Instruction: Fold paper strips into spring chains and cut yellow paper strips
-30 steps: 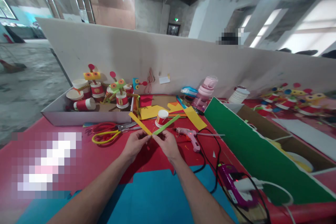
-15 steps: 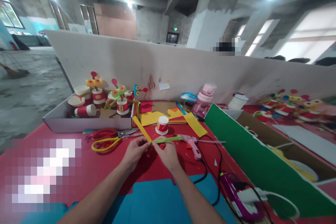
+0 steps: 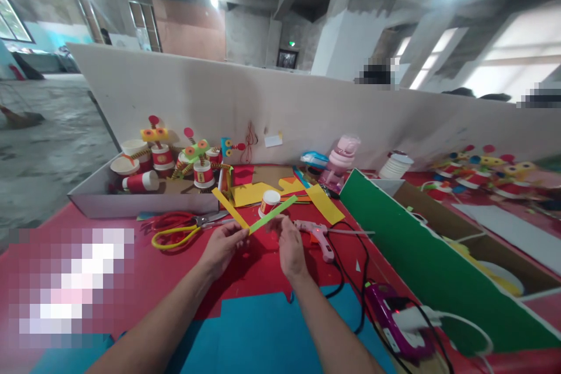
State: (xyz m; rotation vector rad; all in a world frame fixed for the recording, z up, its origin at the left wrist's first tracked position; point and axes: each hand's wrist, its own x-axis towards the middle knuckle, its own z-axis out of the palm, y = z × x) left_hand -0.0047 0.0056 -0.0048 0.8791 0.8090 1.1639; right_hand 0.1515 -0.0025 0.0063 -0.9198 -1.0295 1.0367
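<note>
My left hand (image 3: 223, 247) pinches the corner where a yellow paper strip (image 3: 230, 208) and a light green paper strip (image 3: 275, 214) meet. The two strips spread upward from the fingertips in a V. To the right, my right hand (image 3: 290, 245) is apart from the strips, fingers loosely bent and spread, with nothing seen in it. Behind the green strip stands a small red and white paper cup (image 3: 269, 203), upside down and partly covered by it. A pink glue gun (image 3: 321, 238) lies just right of my right hand.
Yellow-handled scissors (image 3: 175, 238) lie on the left. A white box (image 3: 144, 205) behind them holds cup figures. On the right are a green-sided box (image 3: 394, 245), a purple power strip (image 3: 397, 321) and black cables. Blue sheets (image 3: 263, 333) cover the near side.
My right hand has let go of the green strip and drawn back to the right. The green strip now tilts up more steeply, while my left hand keeps its pinch.
</note>
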